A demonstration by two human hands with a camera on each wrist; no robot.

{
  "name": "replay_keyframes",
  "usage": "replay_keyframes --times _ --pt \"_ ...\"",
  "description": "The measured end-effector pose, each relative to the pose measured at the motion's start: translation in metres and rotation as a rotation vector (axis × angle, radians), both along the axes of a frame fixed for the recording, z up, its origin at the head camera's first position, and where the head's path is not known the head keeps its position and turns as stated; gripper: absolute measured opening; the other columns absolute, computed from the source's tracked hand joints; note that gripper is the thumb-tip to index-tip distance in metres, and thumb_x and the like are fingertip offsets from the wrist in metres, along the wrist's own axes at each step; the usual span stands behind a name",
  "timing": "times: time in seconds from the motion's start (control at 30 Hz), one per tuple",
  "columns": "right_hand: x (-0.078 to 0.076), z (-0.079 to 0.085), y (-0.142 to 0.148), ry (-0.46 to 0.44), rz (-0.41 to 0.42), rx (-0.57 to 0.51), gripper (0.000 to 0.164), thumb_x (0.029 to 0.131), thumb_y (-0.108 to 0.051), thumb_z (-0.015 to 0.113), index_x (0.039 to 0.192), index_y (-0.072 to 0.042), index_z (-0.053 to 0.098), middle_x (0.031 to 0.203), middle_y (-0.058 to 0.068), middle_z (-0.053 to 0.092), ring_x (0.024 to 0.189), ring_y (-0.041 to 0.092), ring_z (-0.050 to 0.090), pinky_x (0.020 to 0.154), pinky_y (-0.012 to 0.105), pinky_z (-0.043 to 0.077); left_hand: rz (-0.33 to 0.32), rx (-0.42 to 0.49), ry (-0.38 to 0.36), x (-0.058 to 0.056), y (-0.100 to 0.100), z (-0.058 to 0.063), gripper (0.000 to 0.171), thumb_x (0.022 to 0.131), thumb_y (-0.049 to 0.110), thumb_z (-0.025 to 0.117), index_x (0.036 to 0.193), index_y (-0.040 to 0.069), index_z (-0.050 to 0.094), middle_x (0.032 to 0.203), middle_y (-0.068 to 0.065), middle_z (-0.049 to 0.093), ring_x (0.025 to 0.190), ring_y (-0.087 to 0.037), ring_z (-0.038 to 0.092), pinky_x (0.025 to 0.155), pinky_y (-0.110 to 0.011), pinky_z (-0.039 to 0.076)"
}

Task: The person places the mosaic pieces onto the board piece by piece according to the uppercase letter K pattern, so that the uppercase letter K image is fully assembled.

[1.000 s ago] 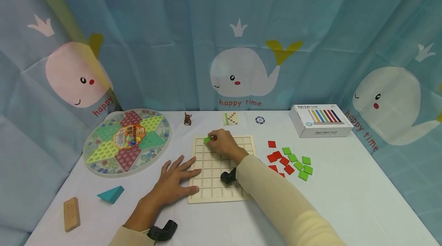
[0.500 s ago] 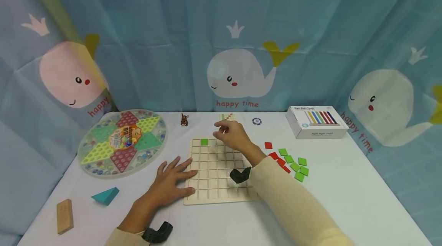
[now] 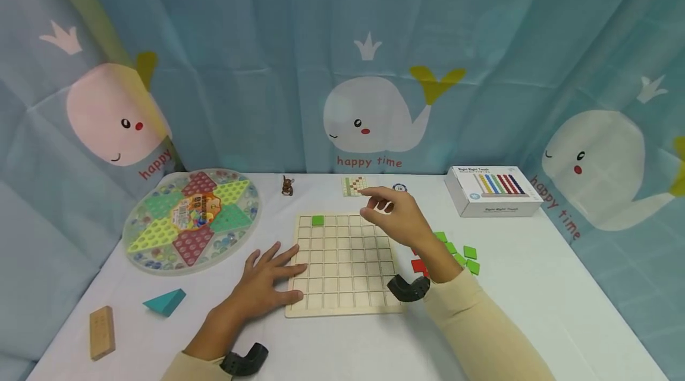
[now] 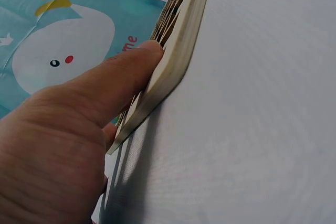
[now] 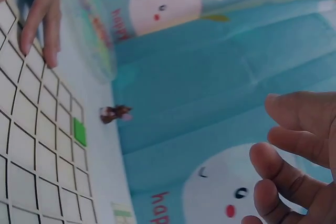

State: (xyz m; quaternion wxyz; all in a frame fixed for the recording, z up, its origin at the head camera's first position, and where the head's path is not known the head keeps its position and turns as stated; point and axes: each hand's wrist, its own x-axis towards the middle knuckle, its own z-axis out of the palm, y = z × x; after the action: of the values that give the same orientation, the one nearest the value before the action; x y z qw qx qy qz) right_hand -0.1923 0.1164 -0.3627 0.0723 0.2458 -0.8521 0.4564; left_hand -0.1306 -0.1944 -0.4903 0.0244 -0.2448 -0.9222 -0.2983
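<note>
A pale wooden grid board (image 3: 342, 268) lies flat on the table, with one green square tile (image 3: 318, 220) in a cell of its far row, near the left. My left hand (image 3: 267, 283) rests on the board's left edge with fingers spread; the left wrist view shows the thumb (image 4: 126, 74) on the rim. Over the board's far right corner hovers my right hand (image 3: 398, 214), fingers loosely bent and nothing between thumb and fingertips. Loose green tiles (image 3: 470, 252) and red tiles (image 3: 419, 266) lie right of the board, partly hidden behind the right wrist.
A Chinese checkers board (image 3: 192, 220) lies at the left, near a teal wedge (image 3: 166, 302) and a wooden block (image 3: 101, 332). Along the back are a small brown figurine (image 3: 288, 186), a patterned card (image 3: 353, 185), a round chip (image 3: 399, 188) and a white box (image 3: 493, 192).
My right hand has let go of the green tile, which stays in the far row, and has lifted and moved to the right. The left hand stays on the board's edge.
</note>
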Motion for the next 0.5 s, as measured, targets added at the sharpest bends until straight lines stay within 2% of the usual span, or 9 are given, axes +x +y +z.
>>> replay_keyframes --times 0.17,0.33,0.5 --pt "0.022 0.001 0.026 0.035 -0.024 -0.043 0.034 0.087 -0.014 0.072 0.121 -0.009 0.067 0.090 -0.002 0.062 0.086 0.017 0.055 0.078 0.041 0.046 -0.001 0.002 -0.004 0.001 0.002 -0.001 0.058 0.078 0.057 0.071 0.126 0.024 0.067 0.150 -0.001 0.040 0.140 -0.041 0.021 0.104 -0.065 0.002" --pt "0.039 -0.002 0.053 0.105 -0.053 -0.046 0.037 0.085 -0.008 0.073 0.122 -0.007 0.066 0.093 -0.001 0.062 0.088 0.016 0.054 0.080 0.032 0.046 0.004 0.005 0.002 0.001 0.003 0.000 0.057 0.078 0.055 0.072 0.126 0.024 0.068 0.149 -0.001 0.041 0.140 -0.041 0.022 0.104 -0.065 0.002" --pt "0.048 -0.009 0.078 0.193 -0.073 -0.004 0.041 0.081 -0.001 0.076 0.121 -0.005 0.066 0.094 -0.002 0.062 0.090 0.014 0.054 0.081 0.024 0.045 0.009 0.002 0.000 0.001 0.002 0.003 0.057 0.077 0.053 0.073 0.125 0.023 0.068 0.149 -0.001 0.041 0.140 -0.041 0.022 0.104 -0.065 0.002"
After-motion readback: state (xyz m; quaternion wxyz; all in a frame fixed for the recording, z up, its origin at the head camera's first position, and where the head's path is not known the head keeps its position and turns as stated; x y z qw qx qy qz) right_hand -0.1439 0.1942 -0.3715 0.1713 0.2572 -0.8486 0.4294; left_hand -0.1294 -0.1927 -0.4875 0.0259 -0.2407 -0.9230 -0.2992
